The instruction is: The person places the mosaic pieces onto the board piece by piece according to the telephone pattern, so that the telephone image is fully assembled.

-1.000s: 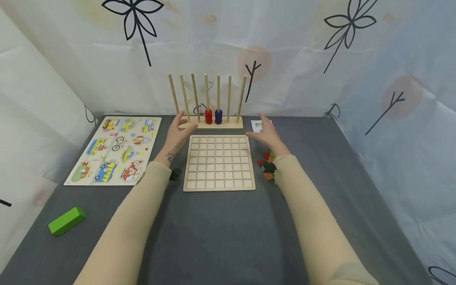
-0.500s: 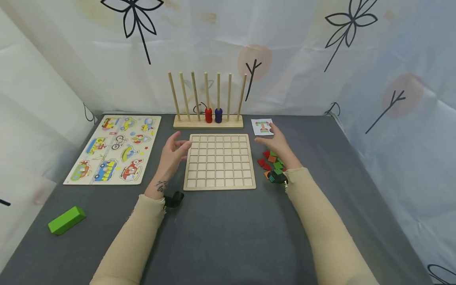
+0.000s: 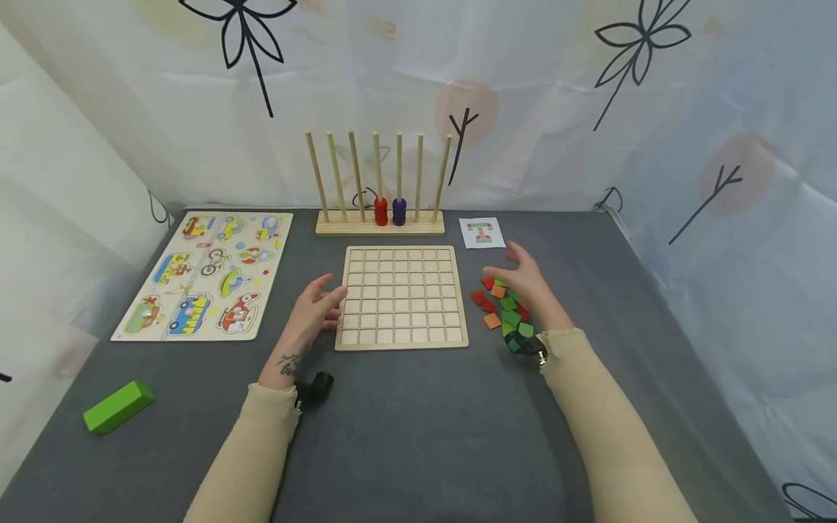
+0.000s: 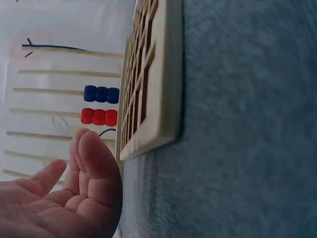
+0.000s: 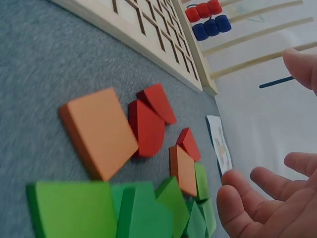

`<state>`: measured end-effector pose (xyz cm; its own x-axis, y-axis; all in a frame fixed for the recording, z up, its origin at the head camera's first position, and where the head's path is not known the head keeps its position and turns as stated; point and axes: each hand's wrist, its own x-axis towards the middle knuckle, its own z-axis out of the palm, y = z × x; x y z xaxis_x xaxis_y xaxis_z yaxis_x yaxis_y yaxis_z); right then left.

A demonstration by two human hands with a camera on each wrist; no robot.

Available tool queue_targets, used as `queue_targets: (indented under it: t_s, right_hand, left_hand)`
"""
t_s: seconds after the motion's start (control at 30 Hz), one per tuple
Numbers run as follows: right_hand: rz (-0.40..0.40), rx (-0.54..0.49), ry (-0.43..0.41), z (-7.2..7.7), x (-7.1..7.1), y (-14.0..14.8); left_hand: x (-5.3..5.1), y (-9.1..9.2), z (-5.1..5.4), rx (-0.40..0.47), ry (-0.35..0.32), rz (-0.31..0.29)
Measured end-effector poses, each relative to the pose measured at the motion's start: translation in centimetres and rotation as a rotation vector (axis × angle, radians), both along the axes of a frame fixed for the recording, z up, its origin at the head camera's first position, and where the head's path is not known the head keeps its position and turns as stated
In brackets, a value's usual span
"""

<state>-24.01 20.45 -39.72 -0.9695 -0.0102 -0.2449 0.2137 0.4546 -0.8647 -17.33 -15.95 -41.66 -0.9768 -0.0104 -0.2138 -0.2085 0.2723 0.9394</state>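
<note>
Both hands have drawn back toward the person since the earlier head frame: the left hand (image 3: pixel 310 312) from the base of the peg stand (image 3: pixel 340 228) to the left edge of the grid board (image 3: pixel 392 298), the right hand (image 3: pixel 528 280) from before the picture card (image 3: pixel 482 233) to the far right side of the loose coloured pieces (image 3: pixel 509 318). Left hand: wide grip, fingers softly curved, thumb apart, nothing held; just beside the board, contact cannot be told. Right hand: wide grip, thumb and fingers well parted, nothing held; near the pieces. Grid board: pale wood, square cells, flat on the dark grey table (image 3: pixel 418 436), in front of the peg stand. Coloured pieces: flat, red, orange and green, in a cluster right of the board, several touching. Picture card: white, printed with a red, green and orange figure, beyond the pieces. Peg stand: seven pegs; three red beads (image 3: pixel 381 212) on the fourth from the left, three blue beads (image 3: pixel 399 212) on the fifth. Picture puzzle (image 3: pixel 222 301): vehicle motifs, at the far left. Green block (image 3: pixel 118 407): oblong, lying nearer the person than the puzzle. Backdrop: white printed cloth (image 3: pixel 556 145).
</note>
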Motion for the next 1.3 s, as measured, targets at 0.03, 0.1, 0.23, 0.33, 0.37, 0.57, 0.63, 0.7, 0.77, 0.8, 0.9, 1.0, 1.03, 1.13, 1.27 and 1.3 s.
queue_targets:
  t_s: [0.03,0.1,0.23,0.33,0.37,0.57,0.63,0.7,0.77,0.8,0.9,1.0,1.03,1.13,1.27,1.3]
  right_hand:
    - [0.003,0.001,-0.002,-0.1,0.1,0.2]
    - [0.010,0.008,0.004,-0.2,0.4,0.5]
    - [0.011,0.019,0.013,-0.2,0.8,1.3]
    - [0.009,0.022,0.009,-0.4,0.9,2.1]
    - [0.008,0.024,0.006,-0.4,0.9,2.4]
    - [0.011,0.080,-0.016,-0.8,1.0,4.0]
    - [0.011,0.108,-0.027,-0.9,1.1,4.3]
    - [0.015,0.140,-0.040,-1.0,1.1,4.6]
    - [0.025,0.182,-0.051,-1.1,1.2,4.9]
    - [0.034,0.205,-0.055,-1.1,1.3,5.1]
    - [0.057,0.265,-0.072,-1.3,1.6,5.5]
    - [0.078,0.287,-0.084,-1.4,1.9,5.9]
    - [0.084,0.290,-0.083,-1.4,2.0,6.0]
    - [0.131,0.299,-0.058,-1.4,2.2,5.9]
    - [0.231,0.360,-0.038,-1.2,2.4,5.3]
    - [0.258,0.380,-0.045,-1.2,2.4,5.1]
  left_hand:
    - [0.0,-0.1,-0.1,-0.017,-0.004,0.001]
    - [-0.1,-0.2,-0.3,-0.034,-0.012,0.009]
    - [-0.2,-0.5,-0.6,-0.078,-0.048,0.006]
    - [-0.3,-0.7,-0.7,-0.141,-0.089,-0.035]
    - [-0.3,-0.8,-0.7,-0.164,-0.097,-0.052]
    - [-0.5,-0.9,-0.8,-0.285,-0.116,-0.157]
    - [-0.4,-0.8,-0.9,-0.328,-0.128,-0.180]
    - [-0.4,-0.7,-0.9,-0.362,-0.147,-0.196]
    - [-0.3,-0.6,-0.8,-0.408,-0.154,-0.219]
    - [-0.3,-0.6,-0.8,-0.429,-0.155,-0.232]
    - [-0.1,-0.5,-0.9,-0.472,-0.148,-0.277]
    - [-0.2,-0.6,-1.1,-0.483,-0.144,-0.312]
    - [-0.2,-0.6,-1.1,-0.477,-0.147,-0.319]
    - [-0.3,-0.6,-1.1,-0.444,-0.162,-0.330]
    - [-0.4,-0.5,-0.9,-0.413,-0.179,-0.341]
    - [-0.4,-0.5,-0.9,-0.412,-0.179,-0.343]
